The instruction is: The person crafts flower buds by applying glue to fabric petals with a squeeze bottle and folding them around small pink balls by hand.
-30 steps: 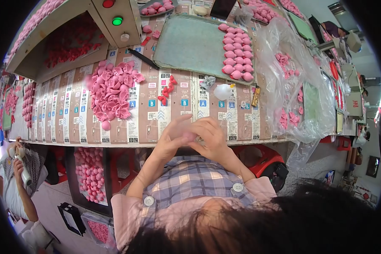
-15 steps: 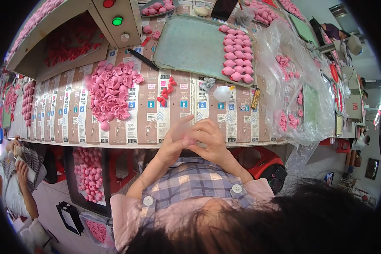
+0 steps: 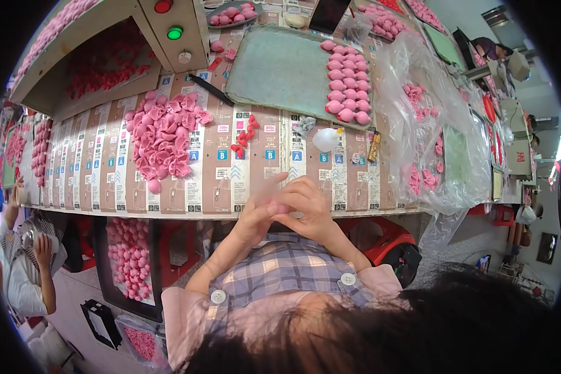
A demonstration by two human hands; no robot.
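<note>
A small pink piece point(image 3: 277, 209) sat right where the two hands met, caught between the fingertips of the left hand point(image 3: 254, 219) and the right hand point(image 3: 308, 209), neither one nearer! Both were curled in and gripping, one left finger blurred and poking outward; the piece's long axis, mostly covered, couldn't be told. All this by the near edge of the surface point(image 3: 100, 181)! Out ahead and left lay a heap of pink shells point(image 3: 162, 137); straight ahead, little red pieces point(image 3: 239, 148); ahead and right, a white bottle point(image 3: 325, 140), and beyond it the tray point(image 3: 274, 68), rounded pink pieces point(image 3: 349, 87) lined along its right side.
</note>
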